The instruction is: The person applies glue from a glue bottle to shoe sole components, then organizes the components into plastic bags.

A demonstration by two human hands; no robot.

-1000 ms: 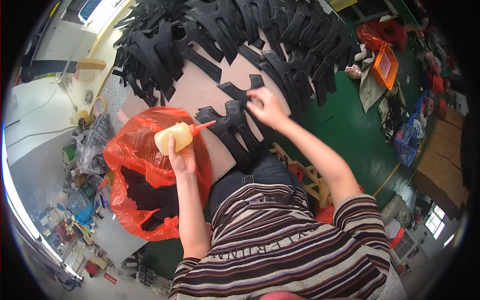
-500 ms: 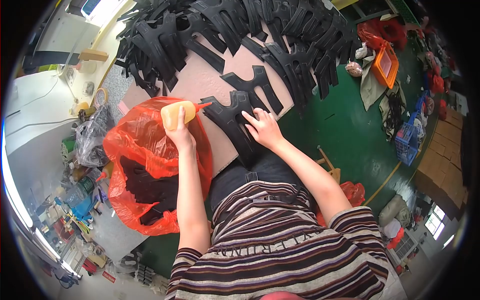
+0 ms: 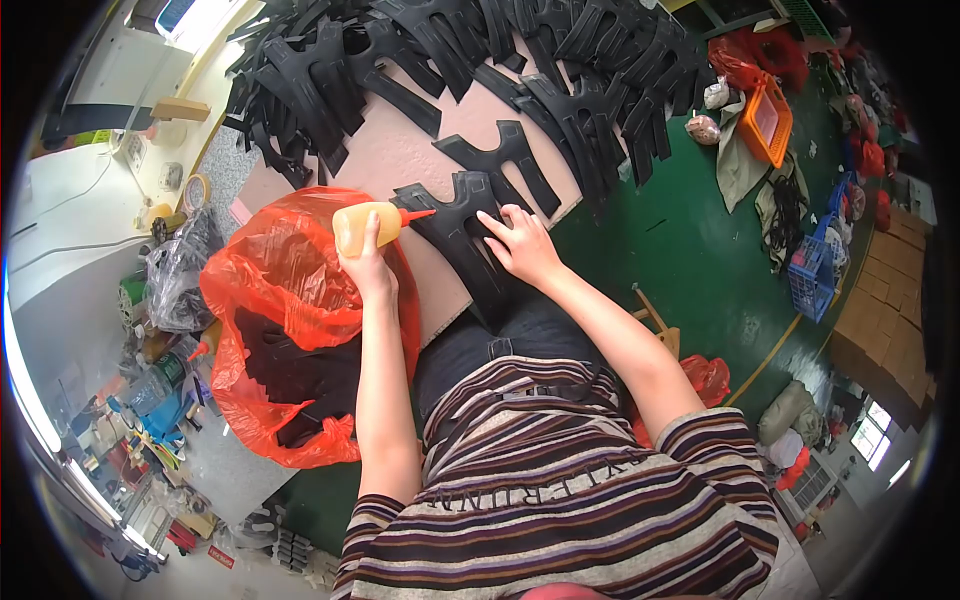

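In the head view my left hand (image 3: 370, 268) is wrapped round a yellowish squeeze bottle (image 3: 360, 228). Its pointed red nozzle tips to the right, over the upper left part of a black cut-out piece (image 3: 462, 235). This piece has forked arms and stitched-looking outlines, and lies at the near edge of a pink board (image 3: 447, 300). My right hand (image 3: 527, 248) rests on the piece's right side with fingers spread, holding nothing. Just beyond lies a second black piece (image 3: 515, 165) of like shape.
Many more black pieces (image 3: 310, 85) are heaped along the board's far side. An open red plastic bag (image 3: 270, 260) with dark pieces inside stands left of the board. An orange basket (image 3: 768, 125) and a blue crate (image 3: 812, 278) are on the green floor at right.
The bottle has tilted and its nozzle has shifted right, further over the near black piece. My right hand stays on that piece, its fingers slightly moved. The view has shifted slightly.
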